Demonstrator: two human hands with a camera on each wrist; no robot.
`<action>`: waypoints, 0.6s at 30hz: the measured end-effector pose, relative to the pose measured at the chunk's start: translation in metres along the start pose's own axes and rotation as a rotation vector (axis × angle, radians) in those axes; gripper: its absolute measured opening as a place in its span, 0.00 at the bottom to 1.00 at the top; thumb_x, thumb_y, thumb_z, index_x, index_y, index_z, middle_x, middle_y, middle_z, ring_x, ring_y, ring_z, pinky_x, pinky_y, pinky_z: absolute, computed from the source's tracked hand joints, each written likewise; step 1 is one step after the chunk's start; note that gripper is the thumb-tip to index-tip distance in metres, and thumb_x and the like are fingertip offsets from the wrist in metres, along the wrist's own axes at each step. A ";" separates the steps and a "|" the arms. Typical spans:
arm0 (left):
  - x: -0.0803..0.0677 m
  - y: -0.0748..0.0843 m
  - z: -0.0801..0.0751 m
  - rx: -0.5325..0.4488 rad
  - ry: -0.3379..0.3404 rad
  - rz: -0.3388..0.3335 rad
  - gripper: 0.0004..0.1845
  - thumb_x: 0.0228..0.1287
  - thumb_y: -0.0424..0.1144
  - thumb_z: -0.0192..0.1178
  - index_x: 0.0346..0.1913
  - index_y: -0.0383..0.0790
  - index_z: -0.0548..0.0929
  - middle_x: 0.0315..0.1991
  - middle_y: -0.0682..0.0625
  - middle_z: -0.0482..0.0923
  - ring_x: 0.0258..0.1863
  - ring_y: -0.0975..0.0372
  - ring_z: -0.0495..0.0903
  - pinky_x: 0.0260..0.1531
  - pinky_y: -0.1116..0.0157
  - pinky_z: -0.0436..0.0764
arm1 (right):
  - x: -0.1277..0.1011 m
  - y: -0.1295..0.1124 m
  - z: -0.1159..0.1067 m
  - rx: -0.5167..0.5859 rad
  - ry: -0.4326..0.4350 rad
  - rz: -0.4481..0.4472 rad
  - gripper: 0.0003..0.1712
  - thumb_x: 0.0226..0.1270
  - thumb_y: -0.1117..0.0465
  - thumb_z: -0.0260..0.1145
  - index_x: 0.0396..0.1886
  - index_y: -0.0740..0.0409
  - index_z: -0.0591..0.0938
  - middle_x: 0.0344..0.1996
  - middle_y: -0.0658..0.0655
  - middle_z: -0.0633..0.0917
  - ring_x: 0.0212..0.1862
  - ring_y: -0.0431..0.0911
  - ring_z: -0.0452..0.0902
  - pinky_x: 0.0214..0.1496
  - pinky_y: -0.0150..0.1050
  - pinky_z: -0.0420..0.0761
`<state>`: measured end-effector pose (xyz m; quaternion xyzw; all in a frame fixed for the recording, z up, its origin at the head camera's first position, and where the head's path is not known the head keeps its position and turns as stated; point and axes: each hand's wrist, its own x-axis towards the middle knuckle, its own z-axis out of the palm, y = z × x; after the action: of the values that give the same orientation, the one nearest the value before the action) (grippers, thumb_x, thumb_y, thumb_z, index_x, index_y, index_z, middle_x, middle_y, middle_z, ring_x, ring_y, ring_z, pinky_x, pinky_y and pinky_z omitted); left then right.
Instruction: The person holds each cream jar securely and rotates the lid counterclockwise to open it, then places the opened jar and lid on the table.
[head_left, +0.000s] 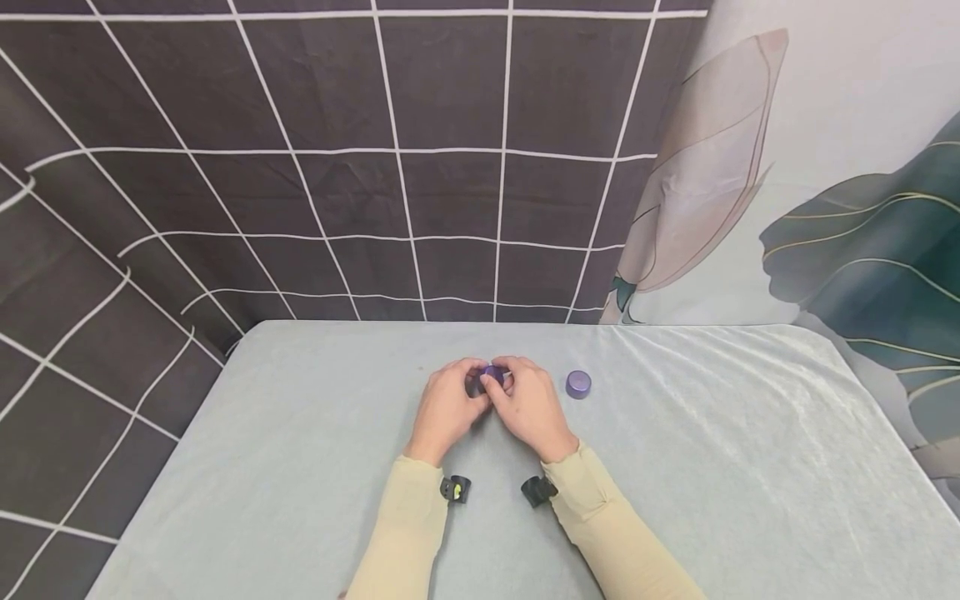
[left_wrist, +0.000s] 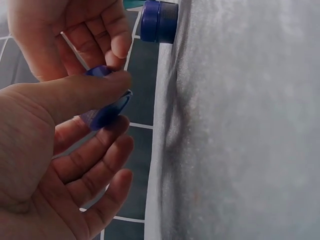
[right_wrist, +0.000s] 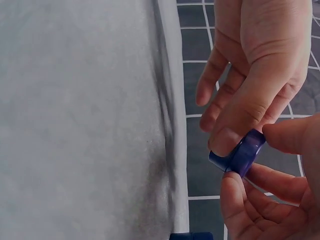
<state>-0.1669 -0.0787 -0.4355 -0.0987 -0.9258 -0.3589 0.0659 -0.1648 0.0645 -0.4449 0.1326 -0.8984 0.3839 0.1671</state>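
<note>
A small round purple jar point(head_left: 492, 372) is between the two hands, above the far middle of the table. My left hand point(head_left: 446, 407) grips it, the thumb lying across its side in the left wrist view. My right hand point(head_left: 534, 408) pinches the wider purple part point(right_wrist: 248, 151) between thumb and fingertips. In the right wrist view the jar is tilted, and the left thumb covers part of it. A second purple jar point(head_left: 578, 384) stands upright on the cloth, just right of my right hand. Its side shows a seam and a darker lower part in the left wrist view.
Pale grey cloth point(head_left: 300, 433) covers the table. Behind it and on the left hang dark curtains point(head_left: 450, 200) with white grid lines. A leaf-patterned curtain point(head_left: 840, 242) hangs at the right. Both wrists carry small black devices point(head_left: 456, 489) over beige sleeves.
</note>
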 end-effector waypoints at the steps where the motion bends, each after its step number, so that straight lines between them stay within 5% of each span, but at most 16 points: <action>1: 0.000 0.000 0.000 -0.001 0.005 -0.005 0.22 0.52 0.35 0.76 0.52 0.38 0.85 0.44 0.45 0.86 0.45 0.55 0.84 0.50 0.55 0.80 | 0.000 0.000 0.000 0.006 0.001 0.001 0.17 0.64 0.58 0.71 0.47 0.65 0.85 0.29 0.56 0.82 0.29 0.45 0.77 0.36 0.44 0.78; 11: 0.000 0.001 0.002 0.007 0.027 -0.009 0.20 0.51 0.35 0.76 0.49 0.40 0.86 0.45 0.46 0.86 0.47 0.54 0.84 0.52 0.55 0.79 | 0.001 -0.001 -0.002 0.017 0.016 0.024 0.17 0.67 0.55 0.69 0.46 0.65 0.86 0.31 0.56 0.84 0.30 0.45 0.79 0.37 0.44 0.79; 18: 0.000 -0.001 0.005 -0.023 0.050 0.015 0.18 0.50 0.34 0.77 0.46 0.39 0.86 0.42 0.46 0.88 0.44 0.56 0.86 0.48 0.57 0.82 | 0.001 -0.002 -0.002 0.018 0.039 0.039 0.21 0.67 0.51 0.68 0.46 0.66 0.86 0.39 0.62 0.87 0.41 0.53 0.84 0.47 0.50 0.81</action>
<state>-0.1677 -0.0763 -0.4394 -0.0975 -0.9189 -0.3712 0.0907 -0.1644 0.0649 -0.4424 0.1093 -0.8939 0.3976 0.1758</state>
